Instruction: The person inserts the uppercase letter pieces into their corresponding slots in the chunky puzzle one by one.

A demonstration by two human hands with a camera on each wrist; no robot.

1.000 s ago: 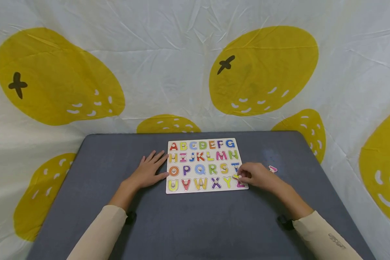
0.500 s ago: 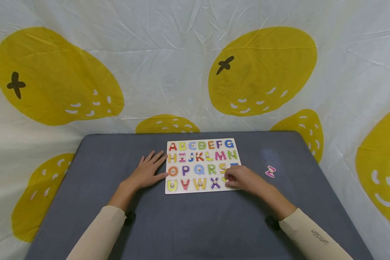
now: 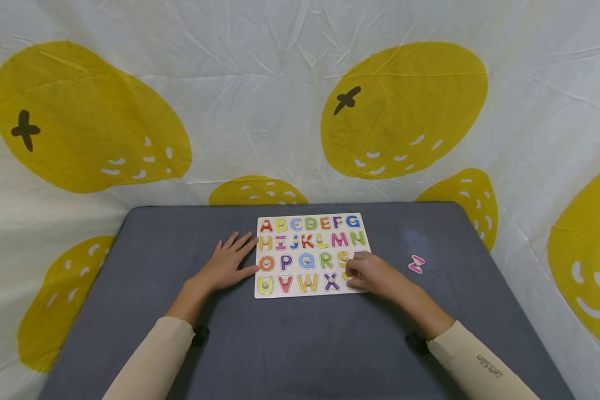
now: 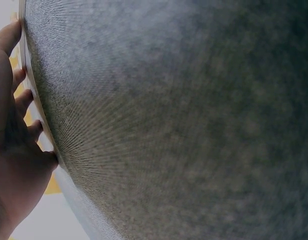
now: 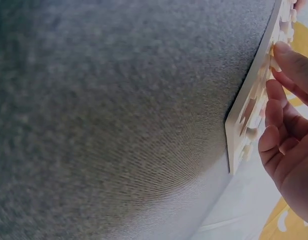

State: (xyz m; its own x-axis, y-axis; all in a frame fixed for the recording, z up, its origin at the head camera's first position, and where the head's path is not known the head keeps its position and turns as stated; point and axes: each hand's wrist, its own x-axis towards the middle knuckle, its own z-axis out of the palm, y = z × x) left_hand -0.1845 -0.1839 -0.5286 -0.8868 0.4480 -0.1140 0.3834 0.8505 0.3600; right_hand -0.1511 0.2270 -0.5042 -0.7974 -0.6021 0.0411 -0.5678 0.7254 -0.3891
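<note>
A pale wooden alphabet puzzle board lies on the table, with rows of coloured letters bearing round knobs. My left hand rests palm down with spread fingers, its fingertips at the board's left edge. Over the board's lower right corner, my right hand pinches a small letter piece between thumb and finger, at the Y place. The hand hides most of this piece and the T and Z places beneath it. A pink letter Z piece lies on the table to the right of the board.
The dark grey table stands against a pale curtain printed with large yellow fruit. A dark band is at the right wrist and another at the left.
My right hand has moved left from the Z place to the Y place with the yellow letter piece, uncovering the pink Z. It has barely moved since half a second ago. The left hand stays put.
</note>
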